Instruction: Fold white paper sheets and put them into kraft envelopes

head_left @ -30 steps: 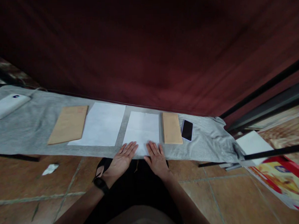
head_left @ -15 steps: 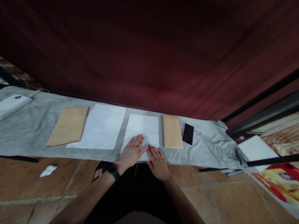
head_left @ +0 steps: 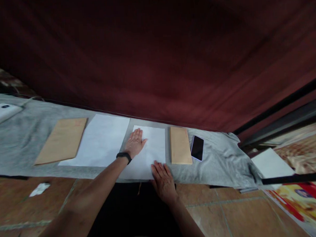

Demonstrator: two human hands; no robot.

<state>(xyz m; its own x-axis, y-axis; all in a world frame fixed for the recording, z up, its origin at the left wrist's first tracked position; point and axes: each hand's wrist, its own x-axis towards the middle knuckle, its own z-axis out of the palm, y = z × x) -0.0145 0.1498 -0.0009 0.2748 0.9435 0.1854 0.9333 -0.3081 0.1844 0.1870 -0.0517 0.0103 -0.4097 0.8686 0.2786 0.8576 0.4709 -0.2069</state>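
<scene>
A white sheet of paper [head_left: 151, 150] lies in front of me on the grey cloth. My left hand [head_left: 135, 143], with a dark band at the wrist, rests flat on the sheet's upper left part, fingers stretched out. At its lower right corner my right hand [head_left: 162, 179] lies flat with the fingers extended. A larger white sheet [head_left: 101, 140] is to the left, partly under a brown envelope [head_left: 62, 140]. To the right is a stack of narrow brown envelopes [head_left: 180, 145], and beside it a phone [head_left: 197, 148].
Grey cloth [head_left: 220, 164] covers the long narrow table. A white device [head_left: 3, 113] with a cable stands at the far left. Dark red fabric [head_left: 146, 80] hangs behind the table. Black metal bars [head_left: 294, 179] and a colourful printed box [head_left: 300, 199] are at the right.
My left hand has slid up the sheet to its upper left part. My right hand stays near the lower right corner. The view has shifted slightly.
</scene>
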